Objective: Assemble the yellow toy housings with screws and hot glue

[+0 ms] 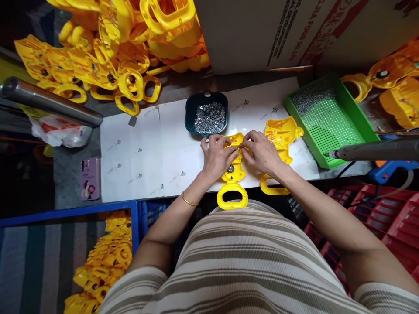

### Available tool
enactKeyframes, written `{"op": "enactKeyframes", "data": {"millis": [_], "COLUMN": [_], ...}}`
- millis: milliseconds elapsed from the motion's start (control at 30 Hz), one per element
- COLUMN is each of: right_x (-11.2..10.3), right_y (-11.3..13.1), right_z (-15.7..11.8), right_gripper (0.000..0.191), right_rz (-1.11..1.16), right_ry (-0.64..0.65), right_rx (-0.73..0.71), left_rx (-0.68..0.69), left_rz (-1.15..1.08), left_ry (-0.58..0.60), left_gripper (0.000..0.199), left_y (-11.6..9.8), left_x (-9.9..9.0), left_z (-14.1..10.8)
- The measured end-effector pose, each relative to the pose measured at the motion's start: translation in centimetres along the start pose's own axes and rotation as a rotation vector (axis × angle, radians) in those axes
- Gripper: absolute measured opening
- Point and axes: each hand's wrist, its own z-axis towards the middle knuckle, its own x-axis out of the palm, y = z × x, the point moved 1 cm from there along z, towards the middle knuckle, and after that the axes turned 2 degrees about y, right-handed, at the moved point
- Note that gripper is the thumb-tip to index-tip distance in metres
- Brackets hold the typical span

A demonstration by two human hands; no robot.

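A striped shirt [245, 244] is seen nearest, with yellow shells [113, 253] held in a blue-rimmed crate [134, 226] at the left. On the white sheet [147, 152], a yellow plastic shell [235, 178] is laid directly before the body, its looped handle jutting over the near edge. It is covered in part by the left hand [216, 157] and the right hand [260, 152], whose curled fingers are brought close together over its upper part; whether anything is pinched cannot be told. A second yellow shell [284, 136] is placed just beyond the right hand. Farther off, small metal pieces [211, 117] are held in a dark teal bowl [207, 97] and a green tray [350, 117]. Behind, more shells are heaped beside a cardboard box [255, 39].
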Motion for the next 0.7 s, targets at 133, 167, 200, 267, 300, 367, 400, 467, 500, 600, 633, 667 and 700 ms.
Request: {"op": "enactKeyframes", "data": {"millis": [133, 167, 200, 267, 300, 367, 400, 467, 500, 600, 633, 667, 700], "right_x": [-0.2, -0.2, -0.2, 0.0, 0.1, 0.2, 0.2, -0.1, -0.3, -1.3, -1.7, -2.1, -2.4], "right_y": [0.2, 0.2, 0.2, 0.2, 0.2, 0.2, 0.2, 0.0, -0.2, -1.5, -2.3, -3.1, -4.0], "right_z": [-0.3, -0.3, -0.3, -0.2, -0.1, 0.0, 0.0, -0.6, -1.2, -4.3, -5.5, -6.7, -7.9], "right_gripper": [0.030, 0.029, 0.029, 0.028, 0.028, 0.026, 0.026, 0.025, 0.026, 0.028, 0.030, 0.031, 0.033], "right_rz": [-0.026, -0.032, -0.037, -0.040, -0.036, -0.005, 0.024, 0.107, 0.157, 0.296, 0.334, 0.366, 0.392], "right_ry": [-0.010, -0.007, -0.004, 0.000, -0.004, -0.044, -0.089, -0.234, -0.317, -0.518, -0.562, -0.602, -0.641], "right_rx": [-0.001, 0.001, 0.003, 0.004, 0.002, -0.003, -0.007, -0.016, -0.021, -0.017, -0.005, 0.013, 0.034], "left_rx": [-0.004, -0.006, -0.007, -0.007, -0.005, -0.003, -0.003, -0.002, -0.002, -0.003, -0.003, 0.001, 0.010], "left_rz": [0.005, 0.008, 0.012, 0.021, 0.024, 0.027, 0.028, 0.030, 0.029, 0.022, 0.020, 0.018, 0.016], "left_ry": [-0.001, 0.000, 0.002, 0.008, 0.014, 0.025, 0.029, 0.029, 0.024, 0.012, 0.009, 0.004, -0.002], "left_gripper": [0.017, 0.017, 0.017, 0.018, 0.018, 0.018, 0.018, 0.017, 0.017, 0.019, 0.019, 0.020, 0.020], "left_y": [0.0, 0.0, 0.0, 0.0, 0.0, -0.1, -0.1, -0.2, -0.2, 0.0, 0.1, 0.3, 0.5], "left_x": [0.1, 0.1, 0.1, 0.0, 0.0, -0.1, -0.2, -0.2, -0.2, 0.0, 0.1, 0.2, 0.2], "left_z": [-0.1, -0.1, -0.1, 0.0, 0.0, 0.0, 0.0, -0.1, -0.1, -0.1, -0.1, -0.1, -0.1]}}
